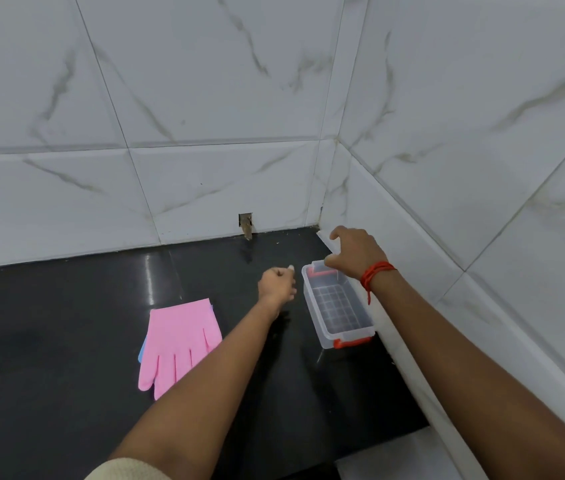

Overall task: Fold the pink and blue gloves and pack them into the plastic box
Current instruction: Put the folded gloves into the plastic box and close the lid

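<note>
Nothing packed yet: plastic box (311,306) empty, pink glove (180,337) flat and unfolded over the blue glove (141,353). Left hand (276,284) clenched, empty; right hand (354,254) curls over the box's far rim, and I cannot tell whether it grips.

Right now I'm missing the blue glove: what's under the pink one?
A blue glove shows under the pink glove at its left edge and cuff corner; the rest is covered.

The plastic box (338,303) stands open-topped, close against the right wall's ledge (412,306), so that side offers no way in. The right hand (354,252) hangs over its far end; the left hand (277,282), fingers curled, sits just beside its left wall. Bare black counter (66,306) lies between the box and the flat pink glove (180,341), crossed by the left forearm.
</note>
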